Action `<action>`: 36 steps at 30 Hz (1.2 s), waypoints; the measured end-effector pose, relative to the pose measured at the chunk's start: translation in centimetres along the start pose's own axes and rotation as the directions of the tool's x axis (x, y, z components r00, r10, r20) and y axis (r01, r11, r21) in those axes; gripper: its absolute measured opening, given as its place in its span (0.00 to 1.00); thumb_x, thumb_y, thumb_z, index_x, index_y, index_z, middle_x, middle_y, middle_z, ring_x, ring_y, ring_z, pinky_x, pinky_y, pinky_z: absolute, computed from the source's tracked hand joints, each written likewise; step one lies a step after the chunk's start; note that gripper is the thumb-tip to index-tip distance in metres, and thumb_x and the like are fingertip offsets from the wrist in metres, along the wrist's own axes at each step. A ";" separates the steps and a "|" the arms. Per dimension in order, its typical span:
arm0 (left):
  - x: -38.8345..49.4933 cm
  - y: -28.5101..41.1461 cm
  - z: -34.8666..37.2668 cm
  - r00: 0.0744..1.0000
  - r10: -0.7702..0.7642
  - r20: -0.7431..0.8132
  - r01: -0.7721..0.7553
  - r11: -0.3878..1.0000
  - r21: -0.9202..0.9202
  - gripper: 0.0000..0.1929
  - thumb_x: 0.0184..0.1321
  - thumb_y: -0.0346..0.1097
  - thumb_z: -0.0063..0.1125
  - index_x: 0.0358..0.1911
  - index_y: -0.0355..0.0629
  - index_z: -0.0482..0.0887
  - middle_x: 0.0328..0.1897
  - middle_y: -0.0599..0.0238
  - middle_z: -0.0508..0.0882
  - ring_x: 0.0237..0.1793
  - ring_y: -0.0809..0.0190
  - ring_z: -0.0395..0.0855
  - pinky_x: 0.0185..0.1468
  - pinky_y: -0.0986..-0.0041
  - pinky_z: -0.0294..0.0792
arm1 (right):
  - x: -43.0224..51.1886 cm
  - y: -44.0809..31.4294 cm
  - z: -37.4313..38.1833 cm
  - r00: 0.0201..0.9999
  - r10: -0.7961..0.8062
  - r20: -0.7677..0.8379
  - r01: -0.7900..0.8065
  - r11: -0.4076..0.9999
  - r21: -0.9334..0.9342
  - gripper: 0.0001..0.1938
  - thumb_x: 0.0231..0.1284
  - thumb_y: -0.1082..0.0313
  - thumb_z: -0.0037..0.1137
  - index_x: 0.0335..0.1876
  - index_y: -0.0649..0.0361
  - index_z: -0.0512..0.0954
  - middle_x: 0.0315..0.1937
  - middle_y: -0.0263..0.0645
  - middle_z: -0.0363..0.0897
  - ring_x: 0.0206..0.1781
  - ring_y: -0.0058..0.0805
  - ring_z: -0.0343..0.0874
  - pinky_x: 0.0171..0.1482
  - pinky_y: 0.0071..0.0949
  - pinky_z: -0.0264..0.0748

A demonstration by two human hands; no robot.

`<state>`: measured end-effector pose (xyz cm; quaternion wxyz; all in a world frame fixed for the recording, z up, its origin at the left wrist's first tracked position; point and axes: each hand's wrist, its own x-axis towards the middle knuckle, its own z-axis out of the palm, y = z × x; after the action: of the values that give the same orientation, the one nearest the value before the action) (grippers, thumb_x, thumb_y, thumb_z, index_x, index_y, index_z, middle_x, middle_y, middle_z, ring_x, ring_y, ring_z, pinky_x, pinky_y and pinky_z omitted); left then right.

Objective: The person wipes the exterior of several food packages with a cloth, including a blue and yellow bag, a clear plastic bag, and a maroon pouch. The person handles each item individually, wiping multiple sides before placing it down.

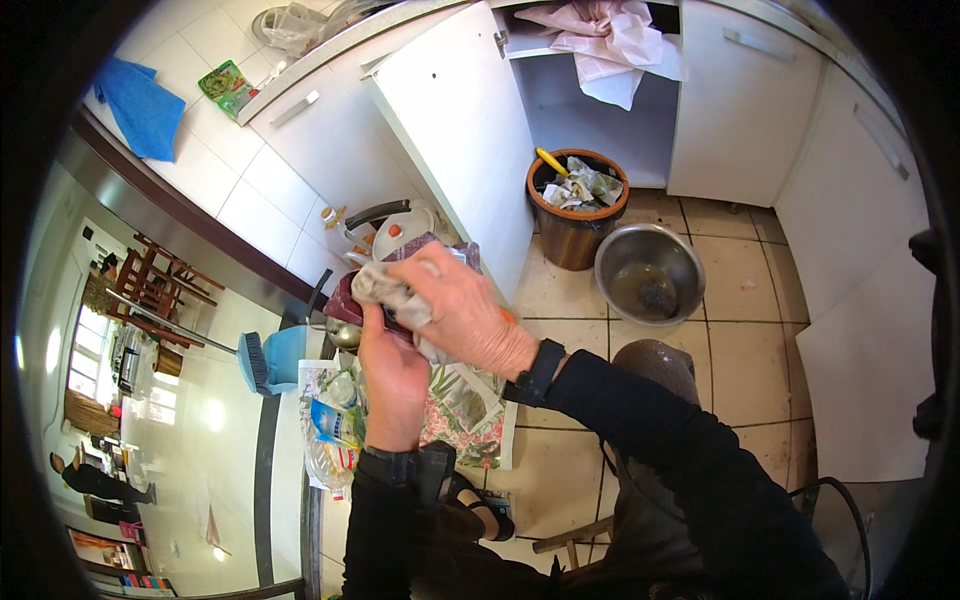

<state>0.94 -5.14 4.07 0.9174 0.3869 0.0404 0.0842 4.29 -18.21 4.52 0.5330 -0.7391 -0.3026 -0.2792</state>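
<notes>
My right hand [469, 311] grips a crumpled grey-white cloth [377, 286] and presses it against a dark red object [341, 304]. My left hand [394, 382] supports that object from below, its thumb raised beside the cloth. Both hands cover most of the object, so its exact kind cannot be told. Just beyond the hands stands a pale lidded kettle [401, 231] with a black handle. A floral-printed mat or bag [469, 420] lies on the floor beneath them, with plastic packaging [334, 427] at its left.
An open cabinet door [465, 135] juts out ahead. A brown bin [570, 240] full of waste and a metal basin [611, 277] of murky water stand on the tiles. A blue dustpan [289, 360] is at left; a person [97, 480] stands in the far room.
</notes>
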 end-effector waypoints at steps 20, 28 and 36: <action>1.2 1.4 -4.4 0.996 0.014 -0.086 -0.026 0.990 -0.141 0.24 0.80 0.53 0.43 0.68 0.44 0.74 0.69 0.61 0.80 0.69 0.54 0.77 0.74 0.52 0.65 | -1.5 2.3 1.7 0.961 0.053 0.271 -0.060 0.998 0.016 0.19 0.52 0.68 0.69 0.52 0.55 0.78 0.41 0.47 0.79 0.44 0.54 0.82 0.46 0.45 0.80; 0.7 6.9 -6.4 0.994 0.108 -0.003 -0.107 0.975 -0.192 0.26 0.78 0.55 0.46 0.69 0.45 0.72 0.72 0.60 0.77 0.71 0.50 0.75 0.76 0.47 0.63 | -2.0 2.9 -1.4 0.889 0.079 0.451 -0.091 0.996 0.004 0.15 0.55 0.64 0.68 0.49 0.53 0.81 0.40 0.44 0.84 0.48 0.44 0.85 0.50 0.44 0.82; 1.1 2.9 -6.0 0.976 -0.184 0.114 0.201 0.967 -0.160 0.30 0.76 0.62 0.47 0.59 0.39 0.78 0.57 0.59 0.86 0.59 0.55 0.83 0.64 0.60 0.74 | -1.8 -0.6 1.1 0.954 -0.237 0.181 0.245 0.969 -0.020 0.19 0.53 0.67 0.71 0.51 0.51 0.79 0.44 0.39 0.76 0.45 0.42 0.84 0.42 0.38 0.85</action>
<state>0.82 1.30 1.91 0.9518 0.3049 0.0250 -0.0212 2.76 -17.25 3.24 0.4504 -0.7296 -0.4308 -0.2814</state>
